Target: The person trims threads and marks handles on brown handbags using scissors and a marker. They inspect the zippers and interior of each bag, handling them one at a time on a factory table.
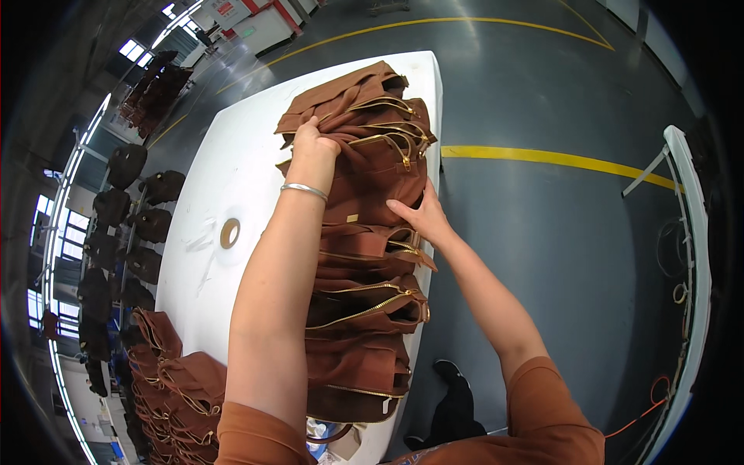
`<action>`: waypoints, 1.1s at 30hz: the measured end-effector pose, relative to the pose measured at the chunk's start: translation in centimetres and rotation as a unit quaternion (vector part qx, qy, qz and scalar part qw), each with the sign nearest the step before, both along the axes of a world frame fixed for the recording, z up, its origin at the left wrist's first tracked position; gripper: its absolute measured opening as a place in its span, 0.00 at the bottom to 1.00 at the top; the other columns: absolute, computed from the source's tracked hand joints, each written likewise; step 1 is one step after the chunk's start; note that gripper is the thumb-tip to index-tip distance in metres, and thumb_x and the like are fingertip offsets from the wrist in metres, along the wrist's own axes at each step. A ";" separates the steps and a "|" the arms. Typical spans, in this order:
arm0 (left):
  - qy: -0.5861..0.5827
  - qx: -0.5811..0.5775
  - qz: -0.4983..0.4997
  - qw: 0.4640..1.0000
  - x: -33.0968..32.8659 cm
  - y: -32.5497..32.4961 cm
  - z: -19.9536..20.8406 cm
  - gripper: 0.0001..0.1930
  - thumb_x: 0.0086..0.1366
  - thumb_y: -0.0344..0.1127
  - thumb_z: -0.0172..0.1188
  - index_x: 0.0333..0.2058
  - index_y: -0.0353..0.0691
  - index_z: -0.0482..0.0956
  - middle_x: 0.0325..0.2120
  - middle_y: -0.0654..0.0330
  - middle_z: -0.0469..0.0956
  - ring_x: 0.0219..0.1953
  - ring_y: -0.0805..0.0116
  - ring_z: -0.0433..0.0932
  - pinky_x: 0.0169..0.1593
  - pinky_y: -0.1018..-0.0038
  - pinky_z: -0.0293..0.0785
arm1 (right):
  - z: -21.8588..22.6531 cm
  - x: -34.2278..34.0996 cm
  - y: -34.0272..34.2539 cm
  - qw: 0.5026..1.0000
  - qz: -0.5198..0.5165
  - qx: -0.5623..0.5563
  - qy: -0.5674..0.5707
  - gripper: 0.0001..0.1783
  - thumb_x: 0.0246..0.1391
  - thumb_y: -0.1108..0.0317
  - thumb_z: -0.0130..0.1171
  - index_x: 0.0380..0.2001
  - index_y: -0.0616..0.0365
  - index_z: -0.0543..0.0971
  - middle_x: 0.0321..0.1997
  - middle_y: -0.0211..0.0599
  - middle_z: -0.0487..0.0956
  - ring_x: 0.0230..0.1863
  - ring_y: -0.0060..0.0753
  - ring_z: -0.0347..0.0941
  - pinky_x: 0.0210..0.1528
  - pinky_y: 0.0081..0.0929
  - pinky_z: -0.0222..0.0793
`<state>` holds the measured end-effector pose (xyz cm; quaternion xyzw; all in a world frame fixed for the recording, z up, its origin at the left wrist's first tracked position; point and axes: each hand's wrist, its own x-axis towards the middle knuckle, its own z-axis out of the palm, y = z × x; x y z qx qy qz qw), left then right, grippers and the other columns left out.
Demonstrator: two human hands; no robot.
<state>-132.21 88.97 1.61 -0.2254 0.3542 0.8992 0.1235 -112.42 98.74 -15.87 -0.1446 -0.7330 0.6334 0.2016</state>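
Note:
Brown leather bags (364, 306) with gold zippers lie overlapped in a row along the right side of a white table (205, 194). My left hand (315, 155), a silver bangle at its wrist, is closed on the gathered brown leather of a bag (376, 186) in the far half of the row. The right hand (422, 217) grips the right edge of that same bag, its thumb on the leather and its fingers partly hidden behind the edge. Gold zippers hang unzipped on several bags around my hands.
A tape roll (230, 233) lies on the table, left of my left forearm. More brown bags (182, 387) are heaped at the lower left. Dark bags (128, 225) hang on racks farther left. A white-framed stand (682, 217) is at the right, beyond a yellow floor line (542, 157).

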 end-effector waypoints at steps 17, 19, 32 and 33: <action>-0.053 -0.038 0.038 0.997 1.3 -1.4 -0.3 0.07 0.67 0.31 0.59 0.42 0.38 0.77 0.45 0.54 0.78 0.44 0.57 0.80 0.47 0.55 0.77 | -2.1 -2.1 2.9 0.979 0.076 0.183 0.044 0.56 0.41 0.62 0.74 0.68 0.64 0.52 0.67 0.55 0.63 0.68 0.50 0.60 0.69 0.38 0.56; -0.022 -0.063 0.033 0.997 2.7 -2.0 0.6 0.12 0.69 0.29 0.55 0.49 0.31 0.72 0.50 0.47 0.75 0.48 0.54 0.78 0.51 0.59 0.78 | 1.2 -1.4 3.8 0.986 0.153 0.060 0.018 0.52 0.41 0.57 0.75 0.65 0.67 0.61 0.64 0.54 0.68 0.65 0.45 0.64 0.68 0.37 0.57; 0.025 -0.006 -0.028 0.999 2.4 -2.0 -1.5 0.18 0.68 0.28 0.56 0.54 0.28 0.66 0.50 0.45 0.73 0.47 0.52 0.78 0.49 0.61 0.79 | 19.7 -13.4 8.3 0.902 -0.019 0.367 0.228 0.28 0.60 0.51 0.57 0.55 0.62 0.73 0.54 0.49 0.77 0.59 0.47 0.70 0.61 0.36 0.63; 0.031 0.000 -0.036 0.999 2.7 -1.5 -1.2 0.19 0.69 0.28 0.55 0.55 0.27 0.65 0.51 0.44 0.72 0.47 0.51 0.78 0.50 0.61 0.79 | 19.4 -15.8 7.7 0.887 0.046 0.382 0.254 0.27 0.60 0.50 0.56 0.55 0.59 0.74 0.56 0.48 0.76 0.61 0.48 0.68 0.62 0.37 0.62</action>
